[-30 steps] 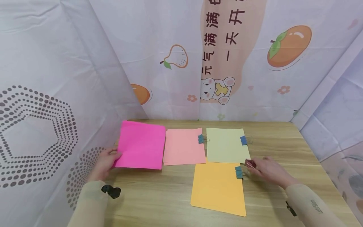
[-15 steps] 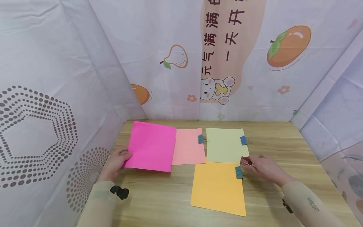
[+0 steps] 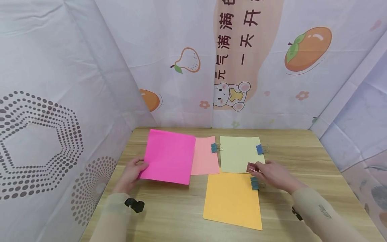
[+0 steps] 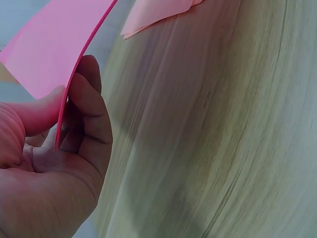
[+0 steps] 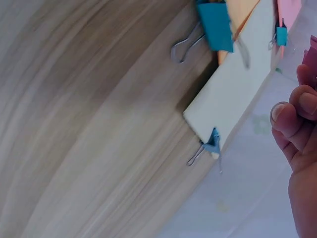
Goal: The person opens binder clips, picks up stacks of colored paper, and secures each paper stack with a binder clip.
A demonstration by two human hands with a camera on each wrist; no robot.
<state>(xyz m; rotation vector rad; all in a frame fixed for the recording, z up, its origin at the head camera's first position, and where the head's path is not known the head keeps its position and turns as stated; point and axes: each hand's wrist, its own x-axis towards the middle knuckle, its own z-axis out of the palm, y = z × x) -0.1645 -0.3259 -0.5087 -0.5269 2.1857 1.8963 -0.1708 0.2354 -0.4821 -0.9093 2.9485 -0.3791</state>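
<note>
My left hand (image 3: 132,171) pinches the left edge of a stack of bright pink paper (image 3: 169,157), thumb on top and fingers curled beneath, as the left wrist view shows. The pink sheets are raised and overlap the salmon paper (image 3: 205,156) in the head view. In my right hand (image 3: 276,174) a dark pink binder clip (image 3: 251,167) is held by the fingertips, above the border of the pale green paper (image 3: 240,154) and the orange paper (image 3: 232,201). Only part of that clip shows at the edge of the right wrist view.
Teal binder clips grip the right edges of the salmon stack (image 3: 214,148) and the orange stack (image 3: 255,184). A blue binder clip (image 3: 259,149) holds the pale green stack. The wooden table (image 3: 169,215) ends at a printed curtain (image 3: 181,101) behind and at the left.
My left hand has carried the pink stack to the right, covering more of the salmon paper. The right hand has moved left with its clip, toward the pale green sheets.
</note>
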